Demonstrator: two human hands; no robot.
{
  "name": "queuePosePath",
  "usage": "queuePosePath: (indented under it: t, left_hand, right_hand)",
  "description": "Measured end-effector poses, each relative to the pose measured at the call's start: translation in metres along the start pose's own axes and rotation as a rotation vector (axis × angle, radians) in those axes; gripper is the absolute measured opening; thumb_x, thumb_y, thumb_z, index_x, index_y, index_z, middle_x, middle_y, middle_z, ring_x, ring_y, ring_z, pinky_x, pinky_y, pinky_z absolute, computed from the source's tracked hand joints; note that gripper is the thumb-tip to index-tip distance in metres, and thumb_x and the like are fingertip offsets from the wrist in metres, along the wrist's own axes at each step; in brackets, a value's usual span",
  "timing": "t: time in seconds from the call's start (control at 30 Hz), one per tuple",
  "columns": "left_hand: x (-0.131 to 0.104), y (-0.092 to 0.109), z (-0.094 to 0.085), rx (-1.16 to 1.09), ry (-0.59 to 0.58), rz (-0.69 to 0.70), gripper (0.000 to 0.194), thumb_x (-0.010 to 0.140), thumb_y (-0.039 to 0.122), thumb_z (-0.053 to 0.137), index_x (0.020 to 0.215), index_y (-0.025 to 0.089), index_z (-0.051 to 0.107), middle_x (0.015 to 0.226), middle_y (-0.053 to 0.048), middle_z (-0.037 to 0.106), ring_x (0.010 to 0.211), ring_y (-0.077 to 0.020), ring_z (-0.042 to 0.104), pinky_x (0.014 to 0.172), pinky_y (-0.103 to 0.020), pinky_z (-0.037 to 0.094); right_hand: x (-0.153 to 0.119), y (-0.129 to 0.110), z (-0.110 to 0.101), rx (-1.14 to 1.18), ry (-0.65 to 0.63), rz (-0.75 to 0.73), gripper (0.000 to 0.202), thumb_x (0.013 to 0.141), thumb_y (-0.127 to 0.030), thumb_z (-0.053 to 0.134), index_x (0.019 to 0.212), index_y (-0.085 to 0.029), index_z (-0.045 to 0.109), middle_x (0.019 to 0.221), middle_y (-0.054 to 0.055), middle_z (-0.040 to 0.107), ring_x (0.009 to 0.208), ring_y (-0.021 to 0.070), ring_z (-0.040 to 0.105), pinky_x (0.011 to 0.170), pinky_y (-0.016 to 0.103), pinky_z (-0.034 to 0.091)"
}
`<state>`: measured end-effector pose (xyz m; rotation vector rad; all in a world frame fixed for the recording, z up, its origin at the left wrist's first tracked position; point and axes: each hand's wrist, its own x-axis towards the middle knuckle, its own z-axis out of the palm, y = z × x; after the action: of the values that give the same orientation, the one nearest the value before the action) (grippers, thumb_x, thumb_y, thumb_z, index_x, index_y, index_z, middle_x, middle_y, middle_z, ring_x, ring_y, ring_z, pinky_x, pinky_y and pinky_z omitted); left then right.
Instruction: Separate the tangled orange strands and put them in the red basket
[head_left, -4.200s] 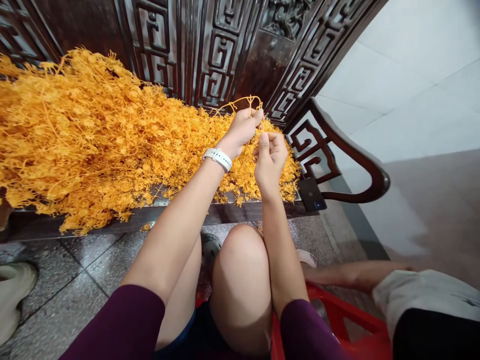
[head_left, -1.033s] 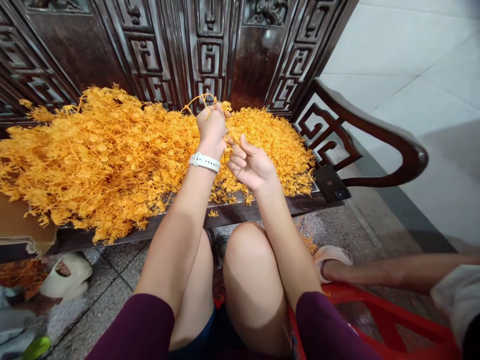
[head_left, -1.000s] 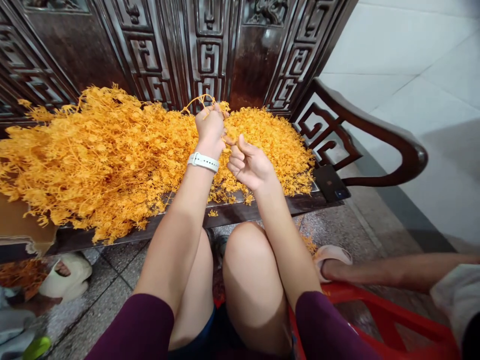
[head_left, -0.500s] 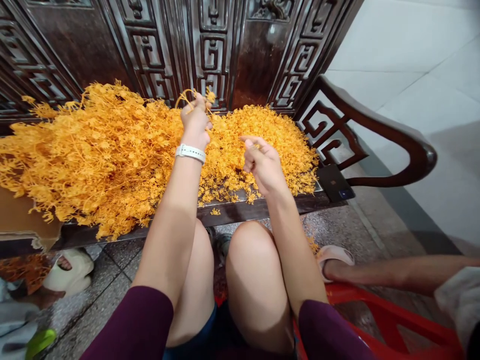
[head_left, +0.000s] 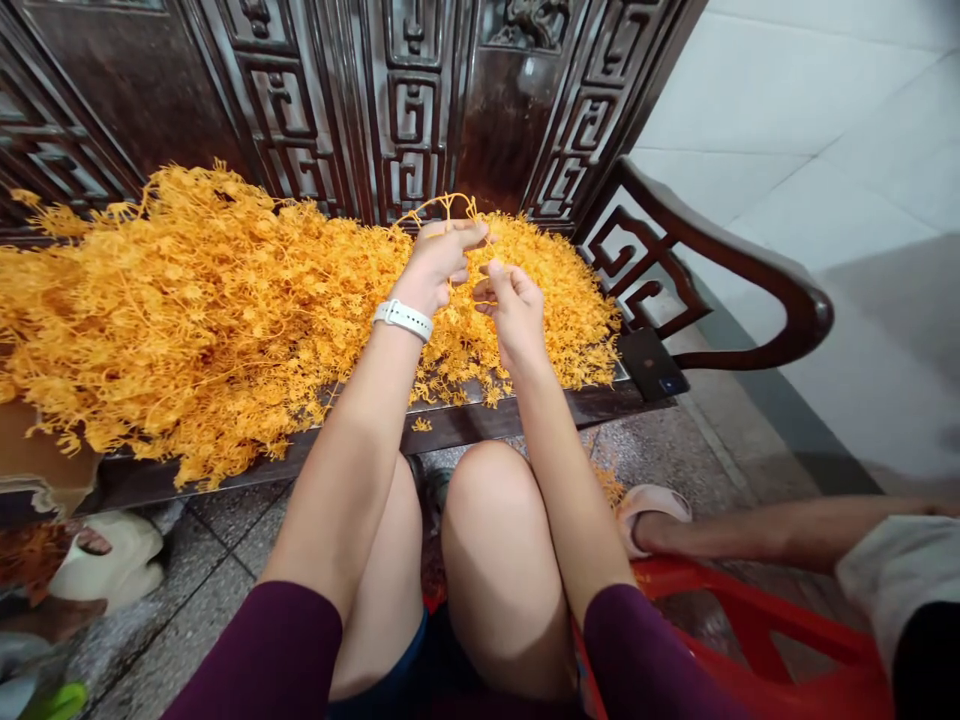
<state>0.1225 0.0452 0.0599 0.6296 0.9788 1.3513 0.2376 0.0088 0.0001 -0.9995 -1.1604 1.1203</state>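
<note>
A thin, branching orange plastic stem (head_left: 448, 203) arches above my left hand (head_left: 442, 262), which is closed around it. My left wrist wears a white band. Just to the right and slightly lower, my right hand (head_left: 519, 312) is closed, thumb and fingers pinched at the stem's near end by the left fingertips; the exact contact is partly hidden. Both hands hover over a large heap of orange plastic stems (head_left: 202, 300) on the left. A lower pile of small orange flower-like pieces (head_left: 566, 310) spreads to the right, beneath and beyond my right hand.
The heaps lie on a dark carved wooden bench (head_left: 465, 425) with a tall back and curved armrest (head_left: 780, 270). A black phone (head_left: 651, 365) rests at its right end. Torn cardboard (head_left: 49, 460) is at left. Another person's leg (head_left: 757, 530) crosses a red stool (head_left: 757, 620) at right.
My left hand has moved right and down, bringing the stem over toward my right hand. My right hand has turned more upright, its pointing finger now drawn in to a pinch.
</note>
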Motion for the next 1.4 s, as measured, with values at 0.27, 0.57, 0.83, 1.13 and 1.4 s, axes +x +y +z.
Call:
queuePosePath:
  t: [0.27,0.57,0.83,1.13,1.4]
  left_hand:
    - [0.008,-0.013,0.003,0.047,0.097,0.148,0.020,0.089,0.013,0.074,0.076,0.018,0.060,0.079,-0.006,0.071,0.051,-0.0074,0.044,0.044,-0.022,0.024]
    - [0.037,0.006,-0.022,-0.065,0.333,0.225,0.022,0.102,0.026,0.068,0.083,0.022,0.058,0.074,0.001,0.066,0.052,-0.0065,0.039,0.046,-0.025,0.025]
    - [0.042,0.003,-0.050,0.036,0.125,0.115,0.024,0.091,0.026,0.081,0.078,0.021,0.061,0.083,-0.002,0.074,0.045,-0.0037,0.025,0.042,-0.026,0.020]
    - [0.012,-0.024,0.009,0.233,-0.210,0.029,0.022,0.086,0.018,0.081,0.080,0.019,0.060,0.087,-0.006,0.074,0.049,-0.0050,0.042,0.045,-0.022,0.029]
    - [0.010,-0.029,0.017,0.148,-0.005,0.160,0.029,0.088,0.006,0.072,0.077,0.020,0.050,0.077,-0.004,0.066,0.078,-0.0164,0.072,0.048,-0.020,0.032]
  right_hand:
    - [-0.007,-0.002,0.002,0.176,-0.124,0.167,0.046,0.096,-0.063,0.067,0.074,-0.023,0.058,0.056,-0.003,0.047,0.054,0.0115,0.042,0.054,0.027,0.038]
    - [-0.043,-0.021,-0.003,-0.038,-0.664,0.081,0.050,0.099,-0.061,0.064,0.069,-0.020,0.065,0.055,-0.002,0.049,0.052,0.0099,0.042,0.056,0.027,0.038]
    - [-0.021,0.002,-0.019,-0.048,-0.012,0.005,0.048,0.089,-0.055,0.074,0.128,-0.030,0.062,0.114,0.007,0.064,0.100,0.0215,0.064,0.085,0.038,0.055]
    - [-0.012,0.015,-0.013,-0.126,0.114,-0.091,0.047,0.092,-0.071,0.063,0.094,-0.025,0.059,0.090,0.003,0.066,0.085,0.0166,0.063,0.082,0.032,0.053]
    - [-0.021,-0.005,-0.011,0.251,-0.098,0.164,0.046,0.092,-0.061,0.071,0.071,-0.022,0.056,0.058,-0.005,0.045,0.053,0.0098,0.042,0.056,0.026,0.041]
